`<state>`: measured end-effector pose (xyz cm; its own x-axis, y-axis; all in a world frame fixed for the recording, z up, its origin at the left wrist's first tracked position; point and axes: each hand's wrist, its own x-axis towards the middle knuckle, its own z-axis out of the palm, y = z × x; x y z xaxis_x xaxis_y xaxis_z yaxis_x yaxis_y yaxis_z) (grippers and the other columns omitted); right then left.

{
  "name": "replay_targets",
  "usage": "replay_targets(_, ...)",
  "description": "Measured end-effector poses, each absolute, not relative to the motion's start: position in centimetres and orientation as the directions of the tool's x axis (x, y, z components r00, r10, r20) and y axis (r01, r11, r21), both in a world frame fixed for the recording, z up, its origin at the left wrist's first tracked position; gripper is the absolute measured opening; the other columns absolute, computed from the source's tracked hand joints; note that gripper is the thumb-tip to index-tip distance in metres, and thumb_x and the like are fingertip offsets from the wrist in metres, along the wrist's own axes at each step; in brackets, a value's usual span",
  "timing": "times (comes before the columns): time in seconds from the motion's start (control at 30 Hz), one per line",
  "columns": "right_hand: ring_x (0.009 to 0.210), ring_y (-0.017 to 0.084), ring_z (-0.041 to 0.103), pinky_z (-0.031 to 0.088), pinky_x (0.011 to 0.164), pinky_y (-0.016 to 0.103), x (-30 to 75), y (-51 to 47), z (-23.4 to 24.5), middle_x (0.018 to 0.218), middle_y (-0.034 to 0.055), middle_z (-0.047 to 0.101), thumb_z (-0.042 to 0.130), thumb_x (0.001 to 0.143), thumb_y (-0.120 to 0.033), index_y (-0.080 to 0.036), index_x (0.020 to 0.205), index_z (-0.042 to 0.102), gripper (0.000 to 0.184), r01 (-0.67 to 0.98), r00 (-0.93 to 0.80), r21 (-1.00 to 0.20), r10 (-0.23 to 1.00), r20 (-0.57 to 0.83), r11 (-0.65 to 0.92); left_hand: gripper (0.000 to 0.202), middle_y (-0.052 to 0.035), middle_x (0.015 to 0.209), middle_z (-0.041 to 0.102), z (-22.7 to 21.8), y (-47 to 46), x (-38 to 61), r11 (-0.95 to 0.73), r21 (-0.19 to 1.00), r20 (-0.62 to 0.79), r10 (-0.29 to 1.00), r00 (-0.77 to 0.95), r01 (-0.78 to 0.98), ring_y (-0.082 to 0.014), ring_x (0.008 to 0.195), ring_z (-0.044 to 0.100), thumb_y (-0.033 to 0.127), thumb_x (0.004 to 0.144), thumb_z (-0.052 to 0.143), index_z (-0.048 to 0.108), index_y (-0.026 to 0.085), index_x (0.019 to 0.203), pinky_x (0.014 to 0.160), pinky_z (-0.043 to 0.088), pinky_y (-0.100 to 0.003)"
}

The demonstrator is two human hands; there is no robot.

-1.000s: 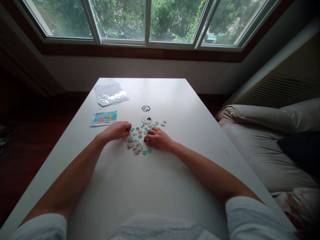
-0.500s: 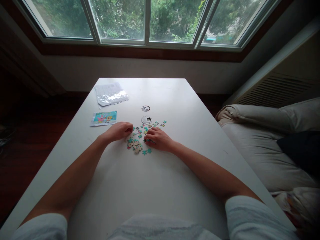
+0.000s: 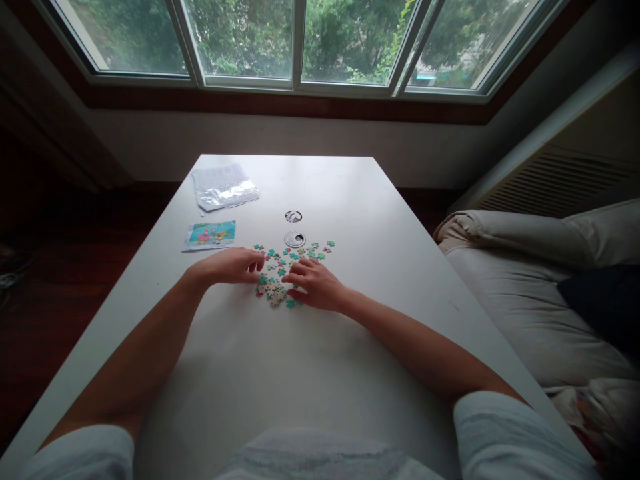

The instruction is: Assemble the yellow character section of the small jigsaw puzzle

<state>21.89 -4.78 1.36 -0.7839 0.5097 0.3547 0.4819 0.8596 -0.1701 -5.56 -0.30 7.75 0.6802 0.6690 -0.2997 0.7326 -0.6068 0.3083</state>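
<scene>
Many small jigsaw puzzle pieces (image 3: 273, 291) lie before me, loosely spread with a denser pile at the near left. Some show teal printed faces, others plain beige backs. My left hand (image 3: 234, 265) is at the left edge of the pieces, its fingers bent and the thumb apart from them; nothing shows in it. Over the right side of the pieces rests my right hand (image 3: 315, 283), fingers spread and hiding some pieces beneath. Beyond my left hand lies a small printed picture (image 3: 211, 235) with cartoon figures on teal.
A clear plastic bag (image 3: 225, 187) with white paper lies at the table's far left. Two round cable-hole inserts (image 3: 295, 239) sit in the white table (image 3: 280, 380) beyond the pieces. A pale sofa (image 3: 505, 300) stands along the right side, and windows (image 3: 345, 43) are ahead.
My left hand has drawn back slightly toward me and opened, and teal pieces now show beyond its fingertips. My right hand has shifted a little nearer and left, with its fingers more spread.
</scene>
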Motion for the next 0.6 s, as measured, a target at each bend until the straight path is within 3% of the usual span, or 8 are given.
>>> replay_targets(0.23,0.098,0.022,0.051,0.034,0.085,0.036,20.60,-5.88,1.42,0.103,0.0083,0.064,0.056,0.098,-0.036,-0.022,0.107,0.066,0.020,0.428,-0.850,-0.083,0.432,0.303,0.900,0.009,0.0003,0.080,0.066,7.66,-0.77,-4.66,-0.626,0.245,-0.319,0.669,0.671,0.740,-0.0148,0.068,0.054,0.030,0.079,0.063,0.062,0.022,0.080,0.057,0.030,-0.026)
replay_targets(0.43,0.095,0.021,0.051,0.032,0.084,0.035,20.65,-5.59,1.17,0.098,0.0070,0.064,0.054,0.099,-0.029,-0.022,0.107,0.067,0.017,0.436,-0.846,-0.089,0.441,0.300,0.896,0.003,0.0003,0.078,0.065,7.61,-0.77,-4.69,-0.638,0.221,-0.299,0.676,0.673,0.738,-0.0146,0.067,0.053,0.024,0.079,0.059,0.060,0.022,0.077,0.057,0.030,-0.026)
replay_targets(0.6,0.098,0.022,0.051,0.033,0.085,0.035,20.59,-5.43,0.80,0.099,0.0077,0.064,0.055,0.098,-0.032,-0.022,0.111,0.066,0.020,0.448,-0.836,-0.116,0.462,0.296,0.886,0.008,-0.0002,0.083,0.066,7.78,-1.00,-4.40,-0.635,0.223,-0.319,0.669,0.671,0.739,-0.0154,0.071,0.055,0.028,0.078,0.063,0.061,0.021,0.081,0.059,0.031,-0.025)
